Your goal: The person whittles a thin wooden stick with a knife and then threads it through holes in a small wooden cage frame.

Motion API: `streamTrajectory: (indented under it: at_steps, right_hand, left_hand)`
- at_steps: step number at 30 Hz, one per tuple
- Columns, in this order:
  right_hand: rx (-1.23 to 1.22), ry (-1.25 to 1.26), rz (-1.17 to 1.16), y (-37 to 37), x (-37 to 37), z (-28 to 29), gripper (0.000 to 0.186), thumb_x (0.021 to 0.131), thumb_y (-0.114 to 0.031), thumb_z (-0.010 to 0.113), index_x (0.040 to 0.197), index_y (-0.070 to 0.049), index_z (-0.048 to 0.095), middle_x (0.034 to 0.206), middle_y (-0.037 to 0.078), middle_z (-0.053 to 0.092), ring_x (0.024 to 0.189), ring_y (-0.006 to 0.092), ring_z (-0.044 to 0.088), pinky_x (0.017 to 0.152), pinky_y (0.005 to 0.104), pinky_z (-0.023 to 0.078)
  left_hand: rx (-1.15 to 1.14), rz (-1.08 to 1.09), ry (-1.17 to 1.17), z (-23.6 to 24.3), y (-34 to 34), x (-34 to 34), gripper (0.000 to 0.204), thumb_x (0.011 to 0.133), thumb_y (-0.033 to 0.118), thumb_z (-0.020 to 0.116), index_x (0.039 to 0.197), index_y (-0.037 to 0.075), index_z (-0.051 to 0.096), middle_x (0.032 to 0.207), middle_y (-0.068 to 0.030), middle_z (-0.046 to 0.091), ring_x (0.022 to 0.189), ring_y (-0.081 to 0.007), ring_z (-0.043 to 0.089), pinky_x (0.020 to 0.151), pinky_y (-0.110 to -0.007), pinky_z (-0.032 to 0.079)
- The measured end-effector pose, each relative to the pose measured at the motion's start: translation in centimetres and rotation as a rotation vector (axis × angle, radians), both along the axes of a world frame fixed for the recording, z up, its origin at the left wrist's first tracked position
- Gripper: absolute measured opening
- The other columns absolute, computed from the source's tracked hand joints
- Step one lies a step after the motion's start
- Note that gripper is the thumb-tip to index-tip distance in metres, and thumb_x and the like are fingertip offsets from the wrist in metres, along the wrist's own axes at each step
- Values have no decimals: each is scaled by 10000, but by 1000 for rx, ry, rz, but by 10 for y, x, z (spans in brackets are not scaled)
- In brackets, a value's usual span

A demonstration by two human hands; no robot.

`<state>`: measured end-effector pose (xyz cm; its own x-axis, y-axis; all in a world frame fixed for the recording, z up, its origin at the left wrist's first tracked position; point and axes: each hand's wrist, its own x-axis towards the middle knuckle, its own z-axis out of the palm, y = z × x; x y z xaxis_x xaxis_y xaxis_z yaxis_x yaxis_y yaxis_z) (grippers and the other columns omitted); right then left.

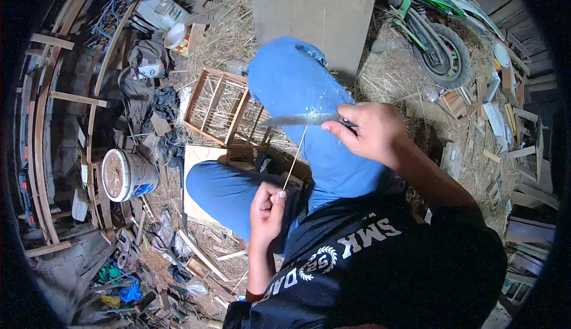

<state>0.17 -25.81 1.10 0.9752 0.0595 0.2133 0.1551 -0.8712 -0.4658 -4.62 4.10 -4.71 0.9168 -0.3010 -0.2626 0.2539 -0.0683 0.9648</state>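
Observation:
My right hand (372, 133) grips the dark handle of a long knife (288, 120), whose blade lies flat across the blue-trousered right thigh (326, 162). My left hand (267, 213), lower down between my legs, pinches a thin pale stick (294, 162) that rises diagonally to meet the blade. Pale shavings (314, 110) speckle the trouser leg around the knife. The part of the stick where it touches the blade is too small to make out exactly.
A slatted wooden cage (217, 106) sits beyond my left knee. A white bucket (113, 174) stands left. A large board (312, 5) lies ahead, with a green motorbike (437, 46) at upper right. Straw, wood scraps (499, 127) and rags (166, 103) litter the surroundings.

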Motion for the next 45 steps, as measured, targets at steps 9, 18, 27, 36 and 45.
streamTrajectory:
  at_steps: [9, 18, 27, 36, 45]
  right_hand:
    - [88, 122, -58, -5, 4, 2, 481, 937, -518, 672, 755, -75, 622, 649, 172, 616, 621, 399, 649, 540, 484, 485]
    - [23, 45, 27, 3, 5, 6, 437, 921, -421, 723, 721, -49, 608, 649, 190, 605, 630, 413, 633, 538, 469, 465]
    - [16, 152, -53, -5, 6, 7, 492, 930, -528, 666, 739, -77, 626, 656, 177, 623, 649, 406, 662, 568, 494, 500]
    - [119, 122, -12, -6, 4, 0, 480, 932, -506, 681, 737, -73, 614, 619, 167, 587, 609, 403, 634, 545, 486, 474]
    - [36, 26, 14, -3, 3, -1, 447, 918, -416, 728, 709, -59, 557, 617, 171, 549, 581, 405, 583, 519, 463, 438]
  left_hand:
    - [126, 80, -151, -3, 7, -2, 147, 1053, 110, 576, 929, 80, 504, 723, 62, 469, 608, -9, 410, 529, -199, 326]
    - [80, 48, -250, 4, -56, 27, 186, 1039, 76, 592, 874, 47, 511, 687, 61, 450, 621, -7, 375, 526, -208, 304]
    - [98, 68, -68, -8, -8, -8, 189, 1035, 66, 595, 879, 64, 488, 736, 85, 422, 648, 5, 366, 545, -187, 292]
    - [90, 102, -149, 3, -33, 6, 183, 1030, 78, 611, 883, 47, 505, 711, 70, 455, 636, -7, 369, 540, -202, 304]
    - [69, 58, -140, -4, -39, 17, 186, 1030, 81, 612, 879, 44, 511, 708, 62, 454, 646, -15, 372, 547, -205, 320]
